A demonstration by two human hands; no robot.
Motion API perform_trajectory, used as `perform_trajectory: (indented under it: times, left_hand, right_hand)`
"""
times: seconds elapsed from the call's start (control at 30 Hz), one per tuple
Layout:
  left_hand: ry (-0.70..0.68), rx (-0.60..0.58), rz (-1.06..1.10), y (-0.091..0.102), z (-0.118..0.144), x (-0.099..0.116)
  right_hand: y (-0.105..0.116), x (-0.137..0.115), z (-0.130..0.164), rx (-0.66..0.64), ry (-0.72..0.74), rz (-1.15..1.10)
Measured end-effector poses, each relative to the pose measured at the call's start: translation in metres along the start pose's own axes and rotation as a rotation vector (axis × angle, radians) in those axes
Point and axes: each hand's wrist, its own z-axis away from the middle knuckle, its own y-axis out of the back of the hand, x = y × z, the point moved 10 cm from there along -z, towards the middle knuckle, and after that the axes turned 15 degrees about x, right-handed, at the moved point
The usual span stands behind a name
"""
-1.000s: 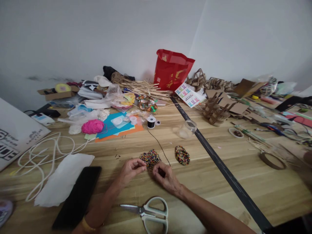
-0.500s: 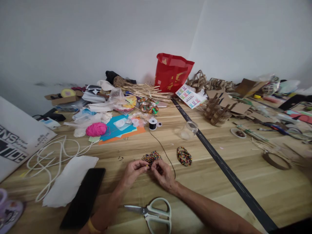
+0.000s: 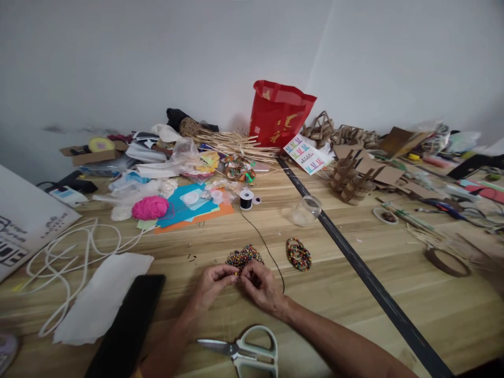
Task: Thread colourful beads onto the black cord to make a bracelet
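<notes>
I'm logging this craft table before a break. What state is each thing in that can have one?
left hand: fingertips pinched at a bead
right hand: fingertips pinched, meeting the left
bead pile: loose heap, at the fingertips
beaded bracelets: coiled, lying flat
scissors: shut, lying flat
thread spool: upright, thread unwound toward the hands
glass jar: open, on its side
red bag: upright, open

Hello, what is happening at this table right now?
A person sits at a cluttered wooden table and works with beads. The left hand and right hand meet fingertip to fingertip just in front of a pile of coloured beads, pinching something small. A thin black thread runs from a spool toward the right hand. A ring of strung beads lies to the right, and scissors lie near the person's arms.
</notes>
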Motion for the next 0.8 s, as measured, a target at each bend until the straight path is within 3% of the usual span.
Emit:
perform_trajectory:
  times: [0.27,0.8]
  left_hand:
    - [-0.007,-0.053,-0.028,-0.0028,-0.0003,-0.0044]
    - [0.046,-0.029,0.022,-0.0022,0.0004,-0.0024]
  right_hand:
    - [-0.0032,0.0022,0.0006,-0.036,-0.016,0.002]
    - [-0.0055,0.0067,0.0007,-0.066,-0.075,0.002]
